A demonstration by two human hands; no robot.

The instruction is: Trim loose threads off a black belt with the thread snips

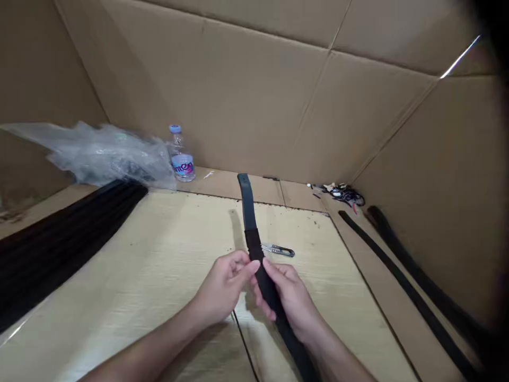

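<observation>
A long dark strap-like strip (270,294) runs from the bottom edge up toward the far side of the board. Its far end is a bare blue-grey flat bar (247,204) with a small hole near the tip, and a black fabric sleeve (253,243) covers the rest, bunched in folds near my fingers. My left hand (226,286) pinches the sleeve's left edge between thumb and fingers. On the right edge, my right hand (288,292) grips it with the thumb on top. Thread snips (280,250) lie just beyond my right hand.
Cardboard walls (254,95) enclose the pale board (159,276). Black strips (79,239) are stacked at left beside plastic wrap (115,154) and a water bottle (183,159). At right lie two dark strips (397,276) and small scraps (342,193). A thin cord (243,342) hangs near my left wrist.
</observation>
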